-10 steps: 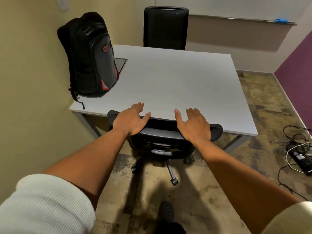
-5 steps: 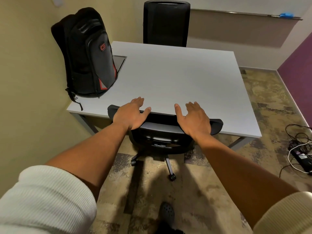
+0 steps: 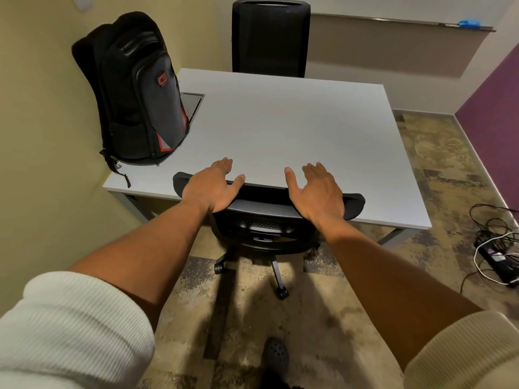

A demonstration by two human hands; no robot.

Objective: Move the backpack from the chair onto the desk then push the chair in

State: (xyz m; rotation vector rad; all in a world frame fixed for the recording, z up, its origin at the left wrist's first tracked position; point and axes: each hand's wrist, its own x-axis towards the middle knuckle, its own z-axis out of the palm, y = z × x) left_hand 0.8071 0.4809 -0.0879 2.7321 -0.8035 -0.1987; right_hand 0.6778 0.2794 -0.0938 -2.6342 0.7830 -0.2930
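Backpack (image 3: 137,91) upright on table (image 3: 295,130), far-left corner, against wall. Left hand (image 3: 209,186) and right hand (image 3: 318,192) flat on top edge of chair (image 3: 264,217) backrest, fingers (image 3: 224,164) spread, gripping nothing. Versus a second ago: chair tucked further under table, hands unmoved on backrest, backpack unshifted.

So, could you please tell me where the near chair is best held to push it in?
Hold the top edge of the near chair's backrest from behind, left hand and right hand spread apart. The wide bar faces you and the desk blocks the other sides, so an even push should roll it straight.
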